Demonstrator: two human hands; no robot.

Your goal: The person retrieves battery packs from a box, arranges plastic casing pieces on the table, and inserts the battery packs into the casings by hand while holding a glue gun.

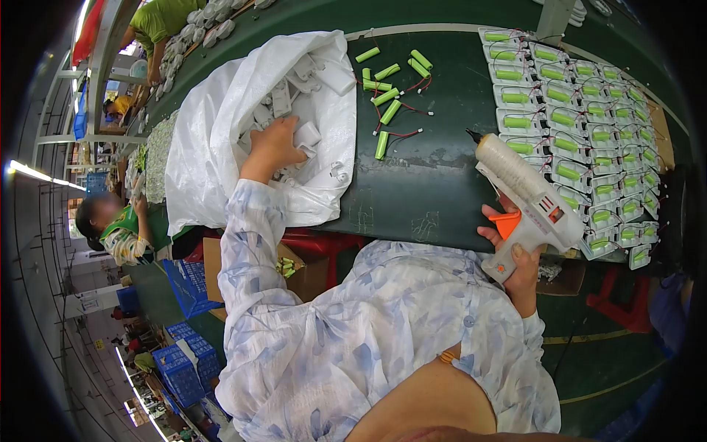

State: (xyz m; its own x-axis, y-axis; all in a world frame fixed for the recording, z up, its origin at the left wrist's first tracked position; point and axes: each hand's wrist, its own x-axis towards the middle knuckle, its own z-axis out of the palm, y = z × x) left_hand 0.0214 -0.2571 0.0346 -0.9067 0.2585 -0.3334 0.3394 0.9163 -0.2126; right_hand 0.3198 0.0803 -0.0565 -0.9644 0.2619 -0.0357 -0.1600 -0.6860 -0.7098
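My left hand (274, 149) reaches into a white woven bag (199, 162) full of white plastic parts (281, 99). Its fingers are spread over the parts, and none is plainly gripped. My right hand (515, 258) is wrapped round the handle of a white glue gun (534, 195) with an orange trigger, whose dark nozzle points up and left. Between bag and gun, several green battery cells (390, 112) with thin red and black wires lie loose on the dark green table (420, 180). Rows of white housings (563, 118), each with a green cell, cover the table's right side.
A co-worker (118, 228) in a green vest is at the left; another in a green shirt (155, 26) is at the top left. Below the table edge are a cardboard box (313, 276), blue crates (180, 365) and a red stool (622, 298).
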